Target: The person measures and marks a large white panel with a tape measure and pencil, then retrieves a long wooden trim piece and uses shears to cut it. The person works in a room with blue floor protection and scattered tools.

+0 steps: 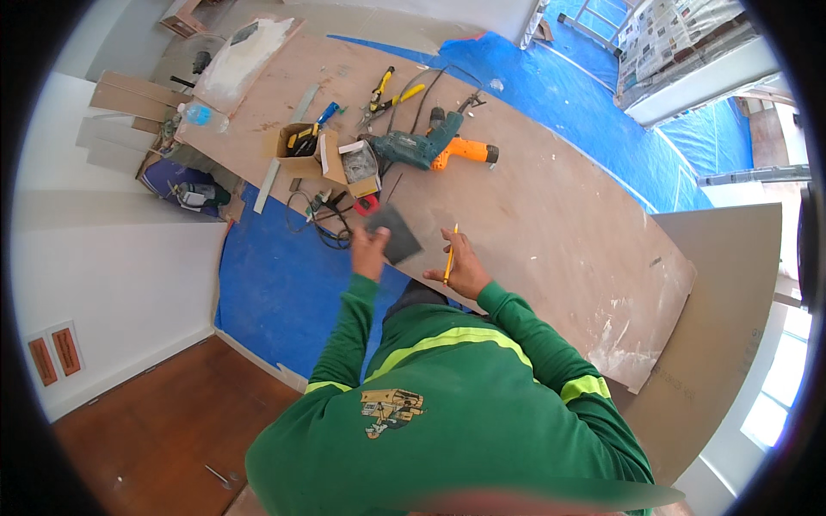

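My left hand (370,249) grips a flat dark grey square piece (394,230) near the front edge of the plywood worktop (568,258). Right of it, my right hand (465,267) holds a yellow pencil (451,251) between its fingers. Just beyond the grey piece lie a red tool (366,204), tangled black cable and small tools. Farther back sit two open cardboard boxes (292,155), a teal power drill (404,148), an orange drill (465,149) and yellow-handled cutting tools (383,90).
A plastic bottle (196,113) and stained board (241,60) sit at the back left. Blue sheeting (267,275) covers floor around the worktop. A large board (723,292) leans at the right, a white wall (112,284) is left, and a metal ladder (594,26) is at the back.
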{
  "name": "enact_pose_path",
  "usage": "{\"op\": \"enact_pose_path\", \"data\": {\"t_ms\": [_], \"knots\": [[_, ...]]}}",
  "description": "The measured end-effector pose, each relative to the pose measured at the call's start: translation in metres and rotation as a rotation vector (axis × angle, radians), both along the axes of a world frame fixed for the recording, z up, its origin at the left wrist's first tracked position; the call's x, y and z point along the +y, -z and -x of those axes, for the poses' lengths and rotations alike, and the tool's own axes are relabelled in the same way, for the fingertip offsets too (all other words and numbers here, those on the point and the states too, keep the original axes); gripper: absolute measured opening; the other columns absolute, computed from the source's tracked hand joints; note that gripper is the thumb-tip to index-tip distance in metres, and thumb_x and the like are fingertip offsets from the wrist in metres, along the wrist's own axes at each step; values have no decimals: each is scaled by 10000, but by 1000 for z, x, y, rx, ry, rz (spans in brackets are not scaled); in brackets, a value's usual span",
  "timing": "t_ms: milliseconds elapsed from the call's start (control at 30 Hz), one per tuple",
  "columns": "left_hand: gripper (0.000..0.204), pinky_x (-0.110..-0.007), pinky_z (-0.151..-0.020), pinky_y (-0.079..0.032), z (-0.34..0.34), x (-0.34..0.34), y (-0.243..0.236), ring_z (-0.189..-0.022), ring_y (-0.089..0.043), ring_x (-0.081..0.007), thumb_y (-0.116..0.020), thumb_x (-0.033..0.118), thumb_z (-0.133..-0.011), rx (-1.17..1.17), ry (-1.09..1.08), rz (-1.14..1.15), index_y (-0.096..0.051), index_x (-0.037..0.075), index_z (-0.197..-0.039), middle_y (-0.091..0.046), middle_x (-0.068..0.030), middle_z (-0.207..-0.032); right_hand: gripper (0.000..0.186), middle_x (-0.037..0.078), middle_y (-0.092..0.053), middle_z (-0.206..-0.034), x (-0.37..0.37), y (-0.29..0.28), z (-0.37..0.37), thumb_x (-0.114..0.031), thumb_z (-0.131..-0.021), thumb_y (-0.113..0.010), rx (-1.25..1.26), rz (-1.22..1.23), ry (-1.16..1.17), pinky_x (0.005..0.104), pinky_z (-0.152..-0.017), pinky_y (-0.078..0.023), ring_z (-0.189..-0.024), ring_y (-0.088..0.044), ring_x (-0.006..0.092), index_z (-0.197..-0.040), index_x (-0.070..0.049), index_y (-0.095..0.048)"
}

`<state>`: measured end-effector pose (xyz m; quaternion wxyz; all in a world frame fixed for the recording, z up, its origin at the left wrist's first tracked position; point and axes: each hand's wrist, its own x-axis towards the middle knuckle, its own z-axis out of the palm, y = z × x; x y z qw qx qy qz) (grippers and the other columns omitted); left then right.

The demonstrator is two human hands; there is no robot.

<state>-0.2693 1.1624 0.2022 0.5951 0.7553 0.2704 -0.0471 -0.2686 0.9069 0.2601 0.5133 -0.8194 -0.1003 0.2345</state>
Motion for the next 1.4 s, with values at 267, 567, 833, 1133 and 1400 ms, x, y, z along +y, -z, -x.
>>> {"op": "enact_pose_path", "data": {"t_ms": [267, 567, 833, 1133, 1400], "knots": [[296, -403, -773, -542, -44, 195, 19, -951, -647, -232, -618, 258, -1035, -369, -885, 308, -550, 14, -1188, -658, -115, -1104, 761, 239, -524, -1372, -119, 70, 42, -265, -856, -825, -3, 352, 262, 468, -1028, -494, -1229, -569, 390, -1454, -4, -433], [379, -461, -870, -538, -229, 425, 19, -1056, -679, -296, -536, 370, -996, -126, 129, -1023, -672, 26, -1079, -710, -183, -1111, 724, 267, -625, -1283, -260, 94, 216, -331, -832, -831, 243, 764, 844, 453, -1018, -508, -1194, -618, 398, -1375, 36, -523], [529, -510, -940, -501, -221, 281, -2, -1218, -540, -418, -554, 406, -1001, 62, -450, -1300, -566, -4, -1335, -498, -225, -1417, 778, 278, -594, -1371, -239, 69, 360, -436, -849, -795, 492, 711, 1296, 458, -1095, -453, -1276, -578, 417, -1405, 31, -517], [372, -303, -810, -534, 7, -252, -32, -912, -625, -152, -549, 218, -1066, -317, 633, 343, -503, 0, -1364, -598, -78, -1058, 791, 233, -645, -1320, -213, 144, 593, -457, -847, -806, 829, 388, 1550, 449, -1016, -502, -1197, -632, 368, -1397, 34, -518], [513, -311, -862, -553, 186, -488, -103, -955, -638, -168, -584, 236, -1059, -113, 1244, 545, -389, -17, -1461, -590, -92, -1111, 454, 63, -670, -1040, -241, 128, 796, -451, -936, -713, 518, -648, 2434, 418, -679, -527, -850, -678, 207, -1217, -112, -601]]}}
